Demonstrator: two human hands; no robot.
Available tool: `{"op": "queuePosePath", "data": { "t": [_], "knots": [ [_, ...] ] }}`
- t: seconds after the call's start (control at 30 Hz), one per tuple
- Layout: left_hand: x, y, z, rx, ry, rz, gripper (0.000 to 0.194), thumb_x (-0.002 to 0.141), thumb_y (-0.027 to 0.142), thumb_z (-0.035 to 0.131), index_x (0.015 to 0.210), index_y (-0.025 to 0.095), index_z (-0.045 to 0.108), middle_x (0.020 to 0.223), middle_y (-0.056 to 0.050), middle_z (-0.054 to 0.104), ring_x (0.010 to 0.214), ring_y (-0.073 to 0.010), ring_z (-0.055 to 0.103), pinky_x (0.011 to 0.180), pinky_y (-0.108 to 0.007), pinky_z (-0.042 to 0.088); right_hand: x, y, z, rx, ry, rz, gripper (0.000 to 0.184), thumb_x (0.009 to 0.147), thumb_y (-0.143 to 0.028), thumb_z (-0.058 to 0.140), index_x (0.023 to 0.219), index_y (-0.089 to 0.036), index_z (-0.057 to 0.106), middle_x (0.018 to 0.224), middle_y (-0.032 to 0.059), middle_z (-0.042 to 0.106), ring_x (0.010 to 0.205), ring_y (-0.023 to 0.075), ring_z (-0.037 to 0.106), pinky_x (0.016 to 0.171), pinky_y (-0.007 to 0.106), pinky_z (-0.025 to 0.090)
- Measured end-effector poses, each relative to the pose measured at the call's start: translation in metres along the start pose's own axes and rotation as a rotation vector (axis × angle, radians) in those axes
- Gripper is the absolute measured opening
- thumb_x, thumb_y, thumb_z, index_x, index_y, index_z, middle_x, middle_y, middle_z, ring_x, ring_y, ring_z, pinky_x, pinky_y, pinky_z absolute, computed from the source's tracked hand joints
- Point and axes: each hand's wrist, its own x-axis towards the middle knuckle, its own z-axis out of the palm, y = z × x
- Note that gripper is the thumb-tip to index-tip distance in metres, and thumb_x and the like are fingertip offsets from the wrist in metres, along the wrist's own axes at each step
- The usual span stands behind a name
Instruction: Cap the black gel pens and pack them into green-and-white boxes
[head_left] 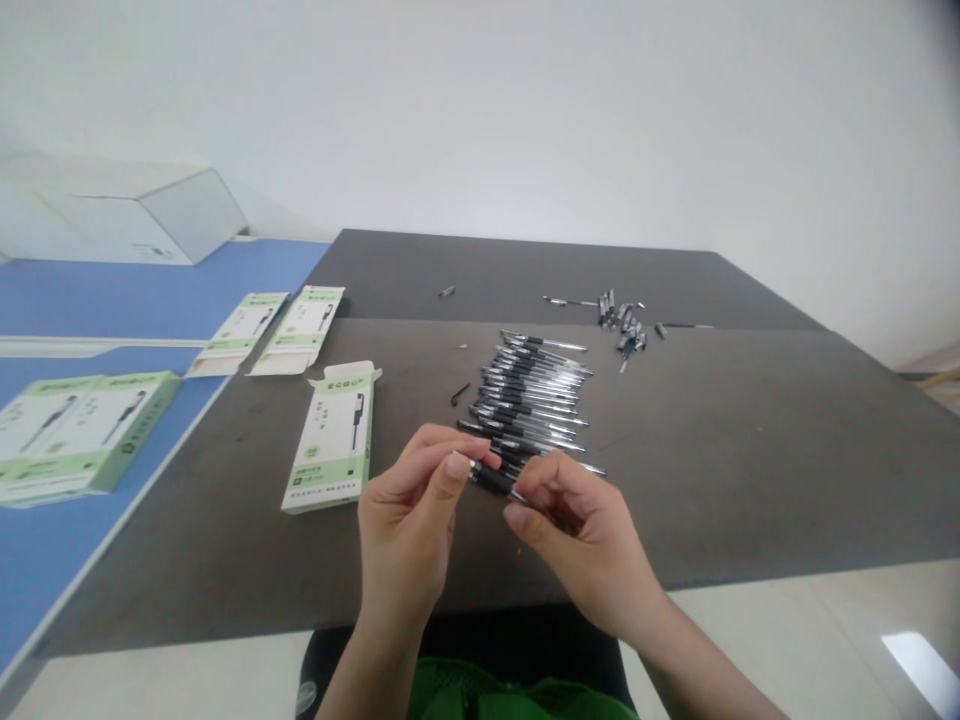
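Note:
Between my two hands, close to the table's near side, is a pen (491, 480) with a black grip. My left hand (416, 500) is closed, pinching its left end between thumb and fingers. Thumb and curled fingers of my right hand (581, 530) close on its right part, which they partly hide. Just beyond my hands, a stack of pens (536, 390) with black grips and clear barrels lies in a rough column. To the left of my left hand lies a white and green pen box (334, 435) with its top flap open.
Small caps and pen parts (626, 325) lie in a heap at the back right of the dark table (712, 450). A black clip-like piece (460, 394) and a small cap (447, 291) lie apart. More pen boxes (244, 330) are at left; a white carton (120, 210) stands behind.

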Motion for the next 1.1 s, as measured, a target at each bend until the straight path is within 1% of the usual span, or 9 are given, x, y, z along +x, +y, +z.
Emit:
{"op": "queuePosePath", "data": {
  "t": [0.13,0.2,0.3,0.47,0.63,0.8,0.93,1.0,1.1],
  "knots": [
    [-0.001,0.001,-0.005,0.017,-0.042,0.015,0.015,0.096,0.031,0.071,0.097,0.026,0.085,0.09,-0.005,0.072,0.086,-0.0146,0.067,0.077,-0.023,0.054,0.001,0.004,-0.001,0.024,-0.158,0.032,0.046,0.103,-0.051,0.049,0.072,-0.018,0.057,0.06,-0.0012,0.052,0.053,0.0094,0.041,0.051,0.024,0.031],
    [0.0,0.001,-0.006,0.024,-0.021,0.011,0.014,0.095,0.031,0.072,0.096,0.026,0.085,0.089,-0.005,0.072,0.084,-0.0145,0.066,0.075,-0.022,0.054,0.0,0.003,-0.001,0.036,-0.194,0.04,0.045,0.104,-0.052,0.047,0.078,-0.017,0.061,0.06,-0.0023,0.05,0.055,0.0099,0.041,0.052,0.024,0.032],
    [0.001,0.003,-0.006,0.019,0.018,0.003,0.013,0.094,0.03,0.073,0.094,0.026,0.085,0.089,-0.004,0.072,0.08,-0.0121,0.066,0.068,-0.019,0.052,-0.003,-0.002,0.001,0.03,-0.09,0.02,0.023,0.092,-0.039,0.07,0.1,-0.021,0.059,0.07,-0.0048,0.052,0.062,0.0103,0.046,0.056,0.022,0.037],
    [0.001,0.005,-0.004,0.012,0.018,0.002,0.013,0.093,0.031,0.074,0.094,0.025,0.085,0.089,-0.004,0.072,0.082,-0.0133,0.067,0.071,-0.02,0.053,-0.002,-0.005,0.002,0.03,-0.014,0.024,0.025,0.088,-0.037,0.073,0.083,-0.02,0.056,0.061,-0.0058,0.053,0.053,0.0082,0.042,0.051,0.021,0.033],
    [0.002,0.006,-0.006,0.027,0.005,0.005,0.01,0.091,0.031,0.077,0.092,0.026,0.086,0.088,-0.005,0.072,0.081,-0.0145,0.066,0.073,-0.023,0.054,0.0,-0.002,0.0,0.11,-0.14,0.092,0.034,0.094,-0.05,0.067,0.085,-0.017,0.061,0.057,-0.0053,0.054,0.045,0.0061,0.035,0.044,0.021,0.025],
    [0.007,0.008,-0.004,-0.048,-0.056,0.008,0.014,0.091,0.034,0.076,0.089,0.025,0.086,0.081,-0.006,0.071,0.075,-0.0141,0.065,0.069,-0.023,0.054,0.001,0.006,0.0,0.405,-0.333,0.236,0.048,0.095,-0.06,0.061,0.075,-0.016,0.061,0.044,-0.0102,0.037,0.038,0.0043,0.021,0.041,0.021,0.016],
    [0.008,0.006,-0.002,-0.1,-0.056,-0.021,0.015,0.089,0.037,0.078,0.087,0.024,0.086,0.079,-0.005,0.07,0.071,-0.0135,0.065,0.063,-0.023,0.053,0.003,0.007,-0.001,0.575,-0.449,0.361,0.043,0.095,-0.056,0.061,0.077,-0.017,0.059,0.044,-0.0126,0.03,0.037,0.0039,0.014,0.039,0.021,0.012],
    [0.008,0.003,-0.003,-0.07,-0.012,-0.008,0.014,0.089,0.036,0.078,0.088,0.024,0.086,0.081,-0.005,0.071,0.074,-0.0135,0.066,0.065,-0.022,0.053,0.003,0.004,0.002,0.512,-0.389,0.295,0.036,0.095,-0.052,0.064,0.089,-0.017,0.06,0.052,-0.0107,0.038,0.041,0.0045,0.022,0.04,0.019,0.017],
    [0.006,0.0,-0.006,-0.014,0.005,-0.014,0.012,0.091,0.033,0.077,0.09,0.025,0.086,0.084,-0.005,0.072,0.078,-0.0135,0.066,0.069,-0.021,0.053,0.002,-0.001,0.008,0.237,-0.128,0.11,0.029,0.084,-0.034,0.08,0.095,-0.02,0.056,0.066,-0.0085,0.046,0.054,0.0062,0.038,0.049,0.017,0.03]
  ]
}}
